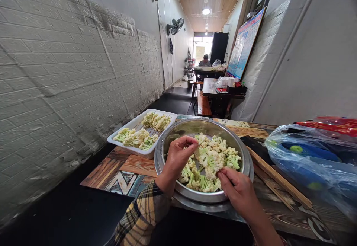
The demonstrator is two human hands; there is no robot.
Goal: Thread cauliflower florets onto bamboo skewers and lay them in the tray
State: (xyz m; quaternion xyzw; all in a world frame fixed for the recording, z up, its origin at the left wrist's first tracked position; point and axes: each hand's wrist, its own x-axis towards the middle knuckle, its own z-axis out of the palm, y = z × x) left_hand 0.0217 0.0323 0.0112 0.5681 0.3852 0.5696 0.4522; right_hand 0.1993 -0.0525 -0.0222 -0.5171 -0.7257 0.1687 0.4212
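Note:
Over a wide steel basin (205,122) of cut cauliflower (193,179), both of my hands are at work. My right hand (237,186) pinches the edge of a cauliflower floret (213,162) at the basin's right side. Thumb and forefinger of my left hand (178,158) are pressed together beside the floret's upper left; what they pinch is too small to make out. To the left, a white plastic tray (114,141) holds skewered cauliflower (136,138) in two rows, with thin sticks showing between them. A bundle of bamboo skewers (279,175) lies right of the basin.
Everything stands on a wood-patterned table (134,166). A clear plastic bag (301,160) with blue and green contents lies at the right. A brick-patterned wall (69,63) runs along the left. Farther back are another table (210,86), a bench (204,104) and a seated person (205,61).

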